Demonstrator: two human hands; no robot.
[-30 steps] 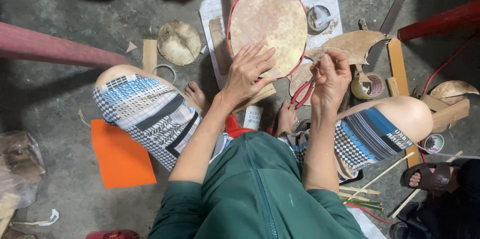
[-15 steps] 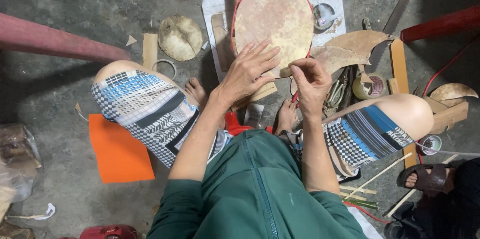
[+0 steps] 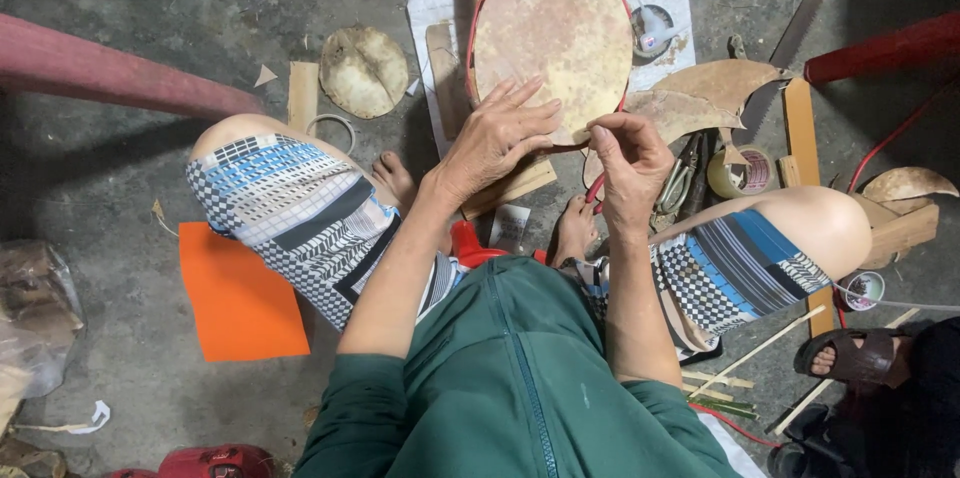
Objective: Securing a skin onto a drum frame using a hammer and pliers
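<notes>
My left hand point(image 3: 497, 138) lay flat, fingers spread, on the lower edge of the red-rimmed round fan point(image 3: 552, 38), as half a second earlier. My right hand point(image 3: 627, 166) had shifted to that edge, fingertips pinched together on it; red-handled scissors point(image 3: 597, 188) under the palm.

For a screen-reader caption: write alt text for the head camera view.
Seen from above, a seated person presses the left hand flat on a tan leaf fan with a red rim, while the right hand pinches its lower edge. An orange sheet, tape roll and bamboo sticks lie on the concrete floor.
</notes>
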